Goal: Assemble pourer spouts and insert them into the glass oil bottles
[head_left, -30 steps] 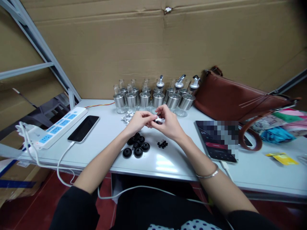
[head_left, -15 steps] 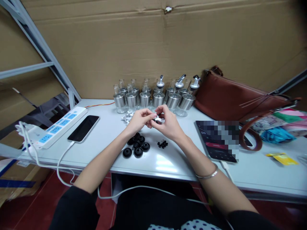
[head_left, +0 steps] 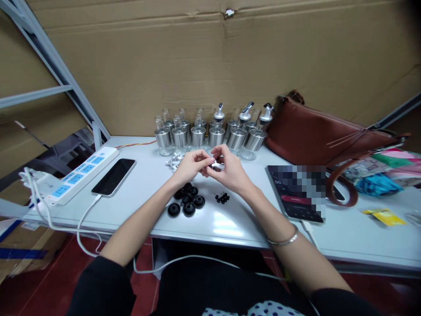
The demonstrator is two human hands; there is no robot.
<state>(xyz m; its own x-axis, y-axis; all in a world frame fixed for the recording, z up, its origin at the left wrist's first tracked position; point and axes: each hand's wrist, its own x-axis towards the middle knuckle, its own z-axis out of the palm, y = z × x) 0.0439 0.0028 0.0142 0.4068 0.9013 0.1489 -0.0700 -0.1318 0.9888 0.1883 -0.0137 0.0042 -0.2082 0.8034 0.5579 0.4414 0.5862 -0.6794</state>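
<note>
My left hand [head_left: 194, 166] and my right hand [head_left: 226, 169] meet above the middle of the table. Both are closed, fingertips pinching a small silver pourer spout [head_left: 217, 166] with a dark part; the fingers hide much of it. Just behind my left hand lie several more silver spout pieces [head_left: 173, 161]. Round black stoppers [head_left: 189, 209] form a loose group below my left wrist. Small black pieces [head_left: 222, 198] are clustered under my right hand. Beyond the hands stand rows of glass bottles with steel sleeves [head_left: 198, 137], a few topped with a pourer [head_left: 246, 112].
At the left, a power strip [head_left: 76, 177] and a phone [head_left: 113, 177] on a cable lie on the table. To the right are a tablet [head_left: 289, 210], a brown bag [head_left: 322, 131], a yellow packet [head_left: 384, 217] and colourful cloth. A cardboard wall [head_left: 164, 66] rises behind.
Little differs. Both hands stay together on the spout, with only slight finger movement, and the whole view has shifted a touch.
</note>
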